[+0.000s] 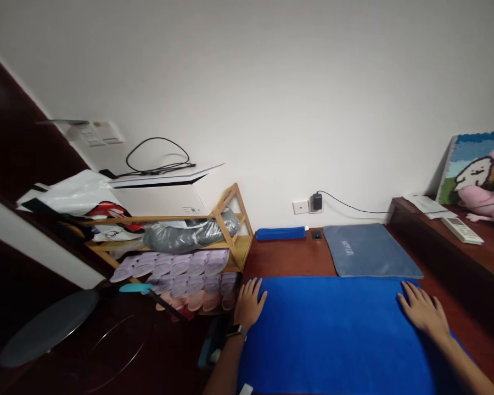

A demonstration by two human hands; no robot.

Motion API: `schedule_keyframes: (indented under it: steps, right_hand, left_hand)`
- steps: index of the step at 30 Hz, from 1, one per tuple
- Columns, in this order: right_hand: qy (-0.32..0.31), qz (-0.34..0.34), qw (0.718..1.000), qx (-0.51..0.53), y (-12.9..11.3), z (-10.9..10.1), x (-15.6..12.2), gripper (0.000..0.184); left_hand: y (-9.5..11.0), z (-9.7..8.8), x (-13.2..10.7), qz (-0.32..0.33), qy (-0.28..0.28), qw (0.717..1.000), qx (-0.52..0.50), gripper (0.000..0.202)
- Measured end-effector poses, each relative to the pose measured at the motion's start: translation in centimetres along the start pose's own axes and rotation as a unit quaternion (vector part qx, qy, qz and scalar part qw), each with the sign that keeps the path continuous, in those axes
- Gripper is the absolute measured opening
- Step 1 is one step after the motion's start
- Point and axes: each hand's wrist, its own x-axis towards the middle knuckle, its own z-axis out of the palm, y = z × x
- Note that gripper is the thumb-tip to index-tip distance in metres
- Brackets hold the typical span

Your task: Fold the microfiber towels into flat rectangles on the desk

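A bright blue cloth lies spread flat over the reddish-brown wooden tabletop. My left hand rests on its far left corner, fingers apart, with a watch on the wrist. Over at the far right corner, my right hand lies flat with its fingers spread. Neither hand grips anything. Just beyond the cloth's far edge is a grey-blue folded towel with pale lettering. A narrow folded blue cloth sits against the wall at the back left.
To the left stands a wooden rack with several slippers and a white box on top. A black charger is plugged into the wall. On the right ledge are a remote, a pink plush toy and a picture.
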Motion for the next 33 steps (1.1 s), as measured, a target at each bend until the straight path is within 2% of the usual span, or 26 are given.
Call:
schedule_keyframes:
  steps: [2, 4, 6, 8, 10, 11, 12, 14, 17, 20, 23, 25, 27, 33]
  right_hand:
    - [0.009, -0.025, 1.000, 0.004, -3.9, -1.0, -0.5, 0.082]
    - [0.015, -0.094, 0.995, 0.022, -9.8, -1.7, -1.6, 0.081]
    - [-0.020, -0.189, 0.980, 0.056, -16.4, -1.8, -3.1, 0.078]
    - [-0.058, -0.264, 0.959, 0.084, -21.9, -1.2, -4.4, 0.075]
    - [-0.084, -0.285, 0.950, 0.091, -24.8, -0.2, -5.1, 0.073]
    - [-0.089, -0.281, 0.952, 0.089, -25.0, 0.3, -5.2, 0.072]
    - [-0.091, -0.269, 0.955, 0.084, -24.4, 0.8, -5.1, 0.072]
    - [-0.089, -0.238, 0.965, 0.069, -21.0, 1.4, -4.4, 0.072]
    - [-0.087, -0.180, 0.979, 0.029, -12.9, 1.3, -2.7, 0.073]
    - [-0.080, -0.094, 0.992, -0.024, -4.4, 0.5, -0.6, 0.073]
    - [-0.081, -0.035, 0.995, -0.043, 1.4, 0.2, 1.1, 0.076]
    - [-0.076, -0.026, 0.996, -0.040, 3.4, 0.5, 1.6, 0.079]
    - [-0.068, -0.032, 0.997, -0.036, 4.2, 0.9, 1.7, 0.081]
    - [-0.081, -0.030, 0.995, -0.052, 3.9, 0.9, 1.5, 0.082]
  left_hand:
    - [-0.1, 0.5, -0.3, 0.008, -0.008, 1.000, 0.004, 0.055]
    - [-0.2, 0.8, -0.4, 0.011, -0.021, 1.000, 0.007, 0.055]
    - [-0.4, 1.0, -0.5, 0.011, -0.027, 1.000, 0.008, 0.055]
    - [-0.5, 1.1, -0.4, 0.010, -0.024, 1.000, 0.007, 0.055]
    - [-0.6, 1.2, -0.3, 0.007, -0.022, 1.000, 0.007, 0.054]
    - [-0.7, 1.2, -0.2, 0.005, -0.021, 1.000, 0.007, 0.054]
    - [-0.8, 1.2, -0.2, 0.002, -0.022, 1.000, 0.008, 0.055]
    - [-0.9, 1.3, -0.1, -0.002, -0.024, 1.000, 0.009, 0.055]
    - [-0.9, 1.3, -0.1, 0.000, -0.026, 1.000, 0.009, 0.055]
    - [-0.9, 1.4, 0.0, 0.005, -0.020, 1.000, 0.007, 0.055]
    - [-1.0, 1.5, 0.2, 0.007, -0.023, 1.000, 0.011, 0.056]
    - [-1.2, 1.5, 0.2, 0.007, -0.030, 0.999, 0.019, 0.056]
    - [-1.4, 1.5, 0.1, 0.008, -0.038, 0.999, 0.028, 0.056]
    - [-2.1, 1.4, -0.8, 0.018, -0.039, 0.998, 0.043, 0.057]
